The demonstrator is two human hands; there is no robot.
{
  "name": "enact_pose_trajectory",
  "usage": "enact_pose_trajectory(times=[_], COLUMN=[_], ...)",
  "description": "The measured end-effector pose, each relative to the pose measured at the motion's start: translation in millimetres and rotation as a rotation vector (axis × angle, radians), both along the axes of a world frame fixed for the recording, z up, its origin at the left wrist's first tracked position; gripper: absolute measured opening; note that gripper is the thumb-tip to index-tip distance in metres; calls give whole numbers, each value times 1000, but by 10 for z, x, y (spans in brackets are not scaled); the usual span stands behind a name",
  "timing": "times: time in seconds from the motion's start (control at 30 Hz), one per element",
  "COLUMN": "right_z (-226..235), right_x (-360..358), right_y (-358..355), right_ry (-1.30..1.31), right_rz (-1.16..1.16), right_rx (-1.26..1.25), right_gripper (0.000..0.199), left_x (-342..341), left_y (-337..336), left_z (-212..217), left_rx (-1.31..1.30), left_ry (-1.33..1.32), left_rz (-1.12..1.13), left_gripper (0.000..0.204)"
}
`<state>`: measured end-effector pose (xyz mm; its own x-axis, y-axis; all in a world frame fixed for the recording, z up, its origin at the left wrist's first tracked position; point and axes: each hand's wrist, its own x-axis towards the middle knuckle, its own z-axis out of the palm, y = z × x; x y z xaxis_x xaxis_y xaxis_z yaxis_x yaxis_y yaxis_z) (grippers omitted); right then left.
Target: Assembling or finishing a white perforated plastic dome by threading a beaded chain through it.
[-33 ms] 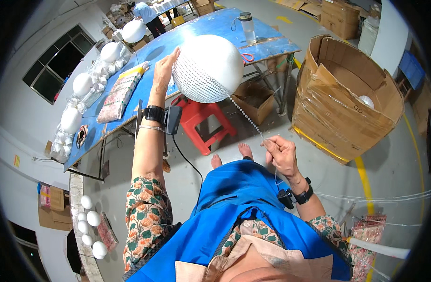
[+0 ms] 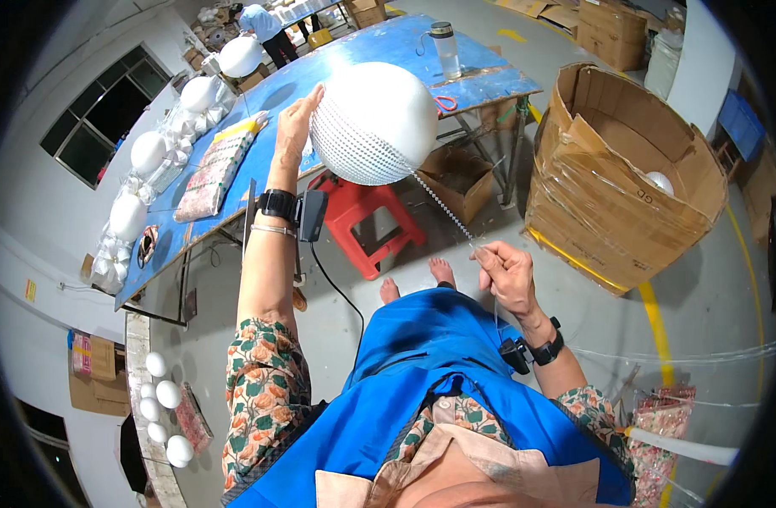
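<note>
A large white ball (image 2: 392,114) hangs in front of me over the table's near edge. Rows of small shiny beads cover its lower left part, while its upper right is smooth and bare. My left hand (image 2: 297,123) holds the ball from its left side, fingers pressed to the beaded surface. From the ball's underside a taut bead string (image 2: 443,206) slants down to my right hand (image 2: 506,275), which pinches its end between thumb and fingers. Clear thread trails below that hand. Each wrist carries a strap with a dark device.
Behind the ball stretches a blue table (image 2: 346,59) with a bottle (image 2: 445,51), red-handled scissors (image 2: 444,104) and bead packs (image 2: 221,167). A red stool (image 2: 363,224) stands beneath. At right is a big cardboard box (image 2: 616,195); white balls (image 2: 168,393) lie lower left. Another person (image 2: 264,25) stands far off.
</note>
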<state>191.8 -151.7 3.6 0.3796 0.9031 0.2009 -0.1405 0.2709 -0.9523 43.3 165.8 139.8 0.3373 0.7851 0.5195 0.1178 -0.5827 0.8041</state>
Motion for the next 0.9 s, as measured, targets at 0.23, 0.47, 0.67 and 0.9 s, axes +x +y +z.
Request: enact_pose_trajectory(times=[0.23,0.47,0.67,0.9], right_z=[-66,-106,-145,-176], right_x=[95,151,210,269], right_y=[256,445,662,882], right_ry=[-26,-44,-73,-83], right_rz=[4,19,16,-17], right_rx=[-3,6,18,72], right_gripper=[22,23,24,26], left_x=[-5,-98,-10,11], left_y=[29,-8,-113,-111], left_z=[5,-33,-11,13], left_rx=[-48,-164,-35,18], left_ry=[-64,-50,-126,-58], left_rz=[110,17,11,178], left_gripper=[36,48,48,36])
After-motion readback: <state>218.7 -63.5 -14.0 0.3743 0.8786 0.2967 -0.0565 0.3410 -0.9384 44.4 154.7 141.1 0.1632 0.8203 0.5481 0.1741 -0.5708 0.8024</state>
